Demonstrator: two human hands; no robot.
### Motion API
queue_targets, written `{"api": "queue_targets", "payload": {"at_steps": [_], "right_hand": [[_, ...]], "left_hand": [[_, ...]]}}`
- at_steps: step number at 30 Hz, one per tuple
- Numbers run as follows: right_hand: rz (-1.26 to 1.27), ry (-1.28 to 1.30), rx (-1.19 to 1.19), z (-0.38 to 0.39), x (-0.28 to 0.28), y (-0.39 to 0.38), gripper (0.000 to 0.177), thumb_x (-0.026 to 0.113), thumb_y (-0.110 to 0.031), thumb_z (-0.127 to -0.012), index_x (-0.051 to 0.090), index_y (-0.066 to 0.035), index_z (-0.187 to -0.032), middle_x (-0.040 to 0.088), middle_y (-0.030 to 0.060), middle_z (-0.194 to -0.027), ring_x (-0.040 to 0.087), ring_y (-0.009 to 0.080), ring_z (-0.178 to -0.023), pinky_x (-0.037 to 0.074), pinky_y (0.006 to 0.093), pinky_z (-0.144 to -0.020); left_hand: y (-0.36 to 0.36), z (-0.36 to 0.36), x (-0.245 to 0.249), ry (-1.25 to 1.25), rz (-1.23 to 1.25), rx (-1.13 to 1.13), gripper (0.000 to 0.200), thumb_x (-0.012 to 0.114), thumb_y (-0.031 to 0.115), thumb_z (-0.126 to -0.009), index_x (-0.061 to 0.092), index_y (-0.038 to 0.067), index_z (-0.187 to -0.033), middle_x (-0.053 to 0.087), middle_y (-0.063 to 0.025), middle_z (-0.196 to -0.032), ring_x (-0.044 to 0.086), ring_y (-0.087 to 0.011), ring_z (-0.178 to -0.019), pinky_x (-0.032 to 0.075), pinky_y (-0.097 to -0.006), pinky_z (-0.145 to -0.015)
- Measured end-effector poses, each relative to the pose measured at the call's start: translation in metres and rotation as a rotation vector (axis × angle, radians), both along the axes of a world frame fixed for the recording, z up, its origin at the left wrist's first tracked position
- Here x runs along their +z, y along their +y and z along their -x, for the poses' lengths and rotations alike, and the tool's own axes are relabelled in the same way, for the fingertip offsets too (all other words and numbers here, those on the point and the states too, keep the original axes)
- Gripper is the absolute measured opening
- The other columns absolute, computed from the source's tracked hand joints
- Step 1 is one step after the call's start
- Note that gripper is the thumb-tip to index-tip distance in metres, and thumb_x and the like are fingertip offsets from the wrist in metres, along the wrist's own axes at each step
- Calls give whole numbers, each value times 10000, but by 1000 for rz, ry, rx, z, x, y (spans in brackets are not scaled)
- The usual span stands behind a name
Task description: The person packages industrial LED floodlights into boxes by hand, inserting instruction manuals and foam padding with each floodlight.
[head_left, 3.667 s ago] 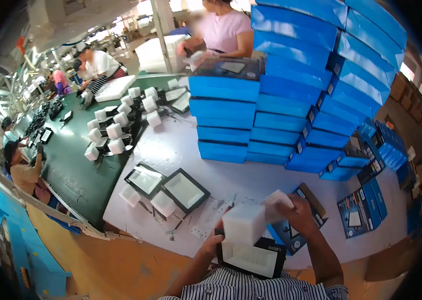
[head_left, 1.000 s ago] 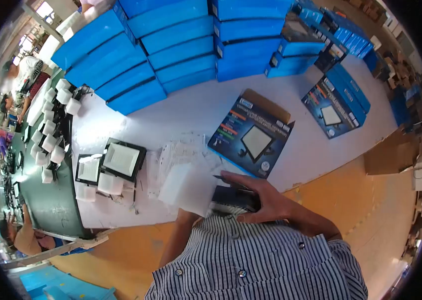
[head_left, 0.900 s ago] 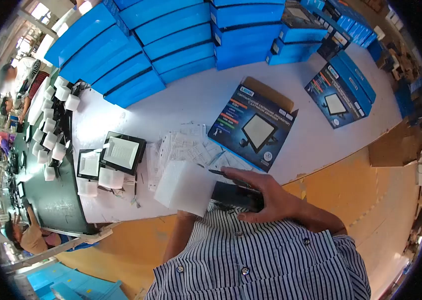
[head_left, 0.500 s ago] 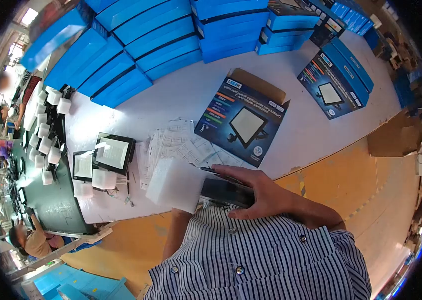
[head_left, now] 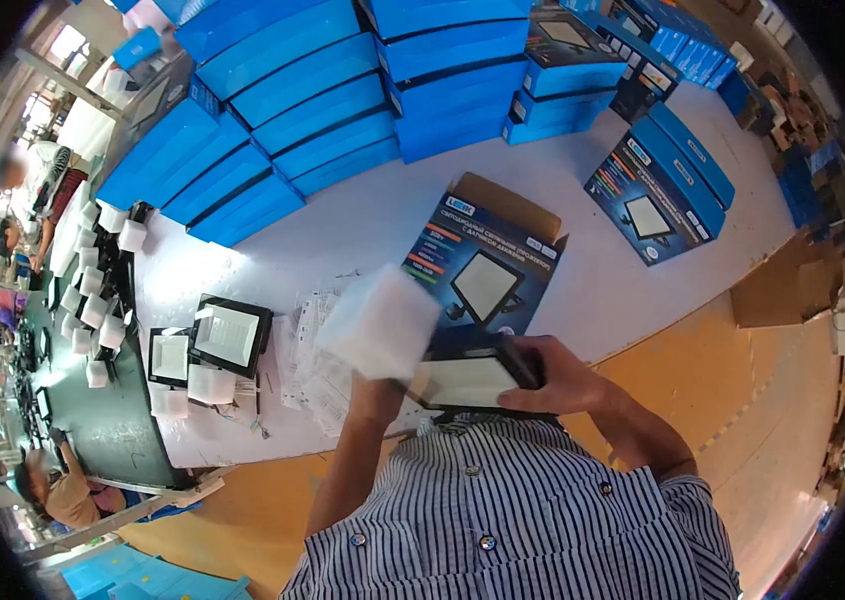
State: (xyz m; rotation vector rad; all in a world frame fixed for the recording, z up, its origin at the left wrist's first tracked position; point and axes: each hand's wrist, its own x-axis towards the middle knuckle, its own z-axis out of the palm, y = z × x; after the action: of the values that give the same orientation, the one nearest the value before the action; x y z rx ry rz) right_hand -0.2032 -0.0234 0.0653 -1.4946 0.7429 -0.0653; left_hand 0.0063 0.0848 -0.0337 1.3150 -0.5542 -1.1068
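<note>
My right hand (head_left: pixel 565 380) grips one end of a black floodlight (head_left: pixel 473 378), its pale front panel tilted up towards me. A white foam block (head_left: pixel 378 322), blurred by motion, is at the floodlight's left end. My left hand (head_left: pixel 377 400) is closed at the underside of the foam, most of its fingers hidden behind it. Just beyond is a printed floodlight box (head_left: pixel 488 265), lying on the table with its far flap open. Printed leaflets (head_left: pixel 313 375) lie left of the foam, partly covered by it.
Two floodlights (head_left: pixel 231 338) with foam blocks (head_left: pixel 211 384) lie at the table's left. Stacked blue boxes (head_left: pixel 328 110) line the back, and more boxes (head_left: pixel 658 200) stand at right. A cardboard carton (head_left: pixel 783 285) is beyond the right edge. A person (head_left: pixel 68 490) sits near the dark bench (head_left: pixel 113 430).
The floodlight and foam block have moved up and away from my body, towards the open box. The floodlight has turned so that its pale panel shows. The view has shifted slightly.
</note>
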Motion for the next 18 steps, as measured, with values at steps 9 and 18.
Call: {"api": "queue_targets", "payload": {"at_steps": [9,18], "right_hand": [[-514,-245,-384,55,-62,-53,680,685,-165,-545,465,72,-1143,582,159,-973,581,254,-854,466,333,-811],[-108,-247,-715,122,3,-140,741,670,-139,-445,494,-7,-1153,595,118,-971,583,243,-858,475,347,-766]], "left_hand": [[-56,27,35,41,-193,-173,328,529,235,-864,497,27,-1116,564,-99,-1037,542,-203,-954,449,-325,-809],[-176,-19,0,-995,-206,-55,483,528,426,-814,555,-5,-1031,578,-163,-1001,551,-303,-932,451,-372,-765]]}}
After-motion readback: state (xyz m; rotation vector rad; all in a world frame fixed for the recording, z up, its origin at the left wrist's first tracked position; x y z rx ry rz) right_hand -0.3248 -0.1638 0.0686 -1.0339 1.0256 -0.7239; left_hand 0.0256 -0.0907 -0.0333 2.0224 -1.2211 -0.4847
